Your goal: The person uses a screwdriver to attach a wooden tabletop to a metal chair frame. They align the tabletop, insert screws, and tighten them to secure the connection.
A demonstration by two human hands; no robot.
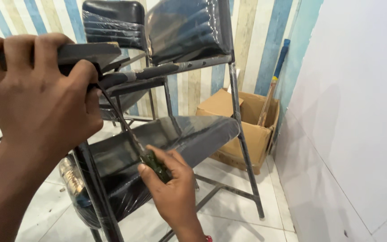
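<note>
Screwdriver driven up into a chair armrest, armrest clamped by the other hand.

At the left, the left hand [32, 96] is closed tightly over the black armrest [90, 53], fingers wrapped on top and thumb pressed underneath, so the piece is held steady against the metal frame [240, 134]. From under the armrest a thin shaft is seen slanting down to the right hand [171, 186], whose grip is shut around the dark green handle of the screwdriver [155, 165], just above the plastic-wrapped black seat [171, 139]. For a clean turn the shaft is best kept in line with the screw and pushed upward while twisting; the tip itself is hidden behind the left thumb. Further right, a cardboard box [247, 130] is set on the tiled floor [229, 215] against the white wall [359, 112].
</note>
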